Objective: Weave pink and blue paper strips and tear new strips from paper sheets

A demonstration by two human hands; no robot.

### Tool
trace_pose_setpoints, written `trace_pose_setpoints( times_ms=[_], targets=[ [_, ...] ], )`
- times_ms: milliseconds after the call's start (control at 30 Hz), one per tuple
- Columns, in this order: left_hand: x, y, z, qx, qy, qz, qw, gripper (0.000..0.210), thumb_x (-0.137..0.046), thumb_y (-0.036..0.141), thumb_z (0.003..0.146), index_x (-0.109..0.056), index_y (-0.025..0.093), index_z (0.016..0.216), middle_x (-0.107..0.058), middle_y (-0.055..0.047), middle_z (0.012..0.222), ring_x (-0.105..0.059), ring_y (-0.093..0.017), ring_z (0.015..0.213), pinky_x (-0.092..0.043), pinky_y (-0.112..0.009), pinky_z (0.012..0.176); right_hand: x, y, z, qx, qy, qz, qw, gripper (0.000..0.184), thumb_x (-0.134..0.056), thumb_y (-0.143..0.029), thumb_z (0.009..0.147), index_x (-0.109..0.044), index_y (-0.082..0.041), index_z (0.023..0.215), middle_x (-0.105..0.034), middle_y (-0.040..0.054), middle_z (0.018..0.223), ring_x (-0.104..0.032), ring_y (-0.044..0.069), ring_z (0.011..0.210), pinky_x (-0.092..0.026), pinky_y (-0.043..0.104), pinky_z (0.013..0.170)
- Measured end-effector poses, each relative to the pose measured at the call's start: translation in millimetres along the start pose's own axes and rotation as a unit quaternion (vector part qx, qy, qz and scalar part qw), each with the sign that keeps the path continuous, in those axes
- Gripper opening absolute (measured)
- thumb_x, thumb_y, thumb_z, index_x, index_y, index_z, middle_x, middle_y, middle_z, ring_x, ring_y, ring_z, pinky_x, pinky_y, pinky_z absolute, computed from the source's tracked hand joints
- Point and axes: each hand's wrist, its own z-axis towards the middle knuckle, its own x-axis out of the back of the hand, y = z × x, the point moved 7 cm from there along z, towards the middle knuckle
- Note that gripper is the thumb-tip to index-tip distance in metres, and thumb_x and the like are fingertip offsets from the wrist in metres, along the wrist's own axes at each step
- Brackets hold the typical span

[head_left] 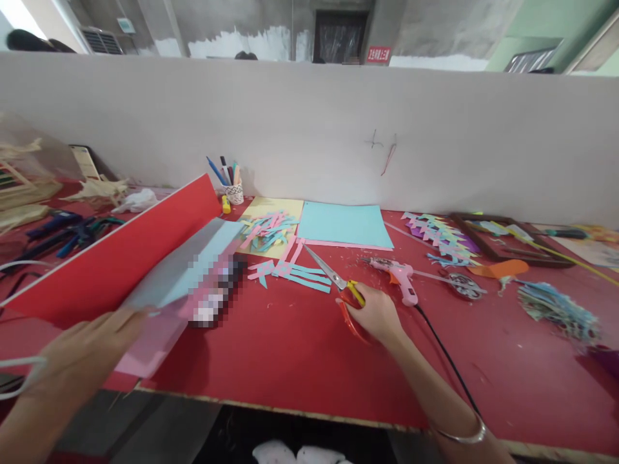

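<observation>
Red bench (300, 361), pale partition (290, 129) along the far side, and over on the near left the left hand (94, 341) is pinching some blue and pink sheets (167, 277) by their near end, while the right hand (380, 312) grips scissors (342, 283) near the middle. Sheets look light, floppy and easy to crease, so I'd go gently by the edges; scissors seem stiffer and heavier, best held by the loops.

A patterned cup (235, 193) of pens (216, 170) stands by the pale partition (290, 129), with a small yellow object (225, 204) just beside it. A pink glue gun (407, 283) lies on the red table (300, 374), its black cord (438, 336) trailing toward the near edge. Farther right lies a dark frame (532, 260). At far left, a phone (86, 162) leans near crumpled white material (136, 200).
</observation>
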Motion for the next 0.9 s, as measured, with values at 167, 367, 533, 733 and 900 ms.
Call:
trace_pose_setpoints(
  times_ms=[167,367,533,733,900],
  targets=[
    [-19.2,28.4,-10.8,-0.052,-0.071,0.028,0.996,0.041,-0.036,0.029,0.07,-0.062,0.025,0.101,-0.064,-0.006,0.1,-0.058,-0.023,0.092,-0.044,-0.035,0.074,0.2,0.6,-0.1,0.004,0.013,0.004,1.0,0.025,-0.051,-0.045,0.071,-0.055,-0.02,0.074,-0.061,0.0024,0.065,-0.056,0.017,0.059,-0.026,0.021,0.048],
    [-21.2,24.4,-14.2,-0.005,-0.051,-0.026,0.998,0.051,-0.036,0.043,0.069,-0.054,0.022,0.112,-0.058,-0.005,0.114,-0.054,-0.022,0.101,-0.043,-0.031,0.084,1.7,3.5,0.4,0.001,0.044,0.015,0.999,0.029,-0.049,-0.048,0.071,-0.053,-0.02,0.068,-0.055,0.0008,0.056,-0.052,0.015,0.053,-0.024,0.022,0.047],
    [-13.3,33.9,-6.1,-0.017,-0.051,-0.031,0.998,0.046,-0.024,0.023,0.074,-0.062,0.026,0.099,-0.062,-0.003,0.11,-0.058,-0.02,0.096,-0.042,-0.034,0.083,2.8,2.9,0.3,0.008,0.053,0.024,0.998,0.03,-0.047,-0.049,0.072,-0.051,-0.02,0.067,-0.053,0.0004,0.055,-0.049,0.015,0.051,-0.023,0.022,0.047],
    [-16.0,19.2,-10.2,0.093,-0.056,0.072,0.992,0.049,-0.019,0.023,0.077,-0.065,0.023,0.061,-0.066,-0.006,0.075,-0.059,-0.021,0.067,-0.043,-0.035,0.061,3.2,2.9,0.8,0.011,0.055,0.027,0.998,0.03,-0.048,-0.048,0.072,-0.049,-0.02,0.062,-0.052,-0.0002,0.053,-0.047,0.014,0.049,-0.022,0.022,0.046],
    [2.3,20.7,-7.4,0.142,0.015,0.029,0.989,0.048,-0.021,0.031,0.08,-0.055,0.019,0.048,-0.063,-0.008,0.072,-0.052,-0.021,0.056,-0.036,-0.034,0.054,3.5,3.3,0.7,0.012,0.052,0.033,0.998,0.031,-0.047,-0.05,0.072,-0.05,-0.02,0.064,-0.053,0.0004,0.054,-0.048,0.014,0.05,-0.023,0.022,0.046]
  ],
)
